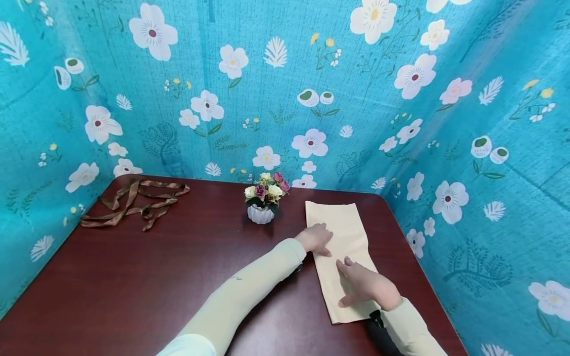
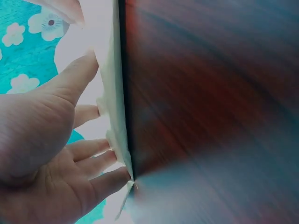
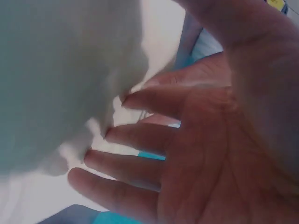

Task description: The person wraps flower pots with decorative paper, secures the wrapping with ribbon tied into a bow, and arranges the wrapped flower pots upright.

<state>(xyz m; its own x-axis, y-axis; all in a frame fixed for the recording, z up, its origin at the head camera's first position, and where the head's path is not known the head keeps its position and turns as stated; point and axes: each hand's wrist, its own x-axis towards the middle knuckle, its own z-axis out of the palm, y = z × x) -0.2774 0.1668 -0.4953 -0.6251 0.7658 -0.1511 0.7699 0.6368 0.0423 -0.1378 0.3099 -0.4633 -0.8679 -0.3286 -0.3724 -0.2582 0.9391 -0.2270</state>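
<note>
A cream cloth [image 1: 340, 220], folded into a long strip, lies on the right side of the table in the head view. My left hand [image 1: 317, 239] rests at its left edge with fingers spread. In the left wrist view the fingertips of that hand [image 2: 60, 158] meet the surface of the cloth [image 2: 120, 88]. Over the nearer half of the cloth is my right hand [image 1: 367, 286], thumb apart from the extended fingers. The right wrist view shows this hand [image 3: 196, 154] palm-side, its fingertips right at the cloth [image 3: 65, 79]. Neither hand grips anything.
A small white pot of artificial flowers [image 1: 261, 213] stands at the back, left of the cloth. Tangled brown ribbon [image 1: 129, 206] lies in the far left corner of the dark red table [image 1: 147, 277]. A blue flowered curtain [image 1: 249, 109] surrounds the back and sides.
</note>
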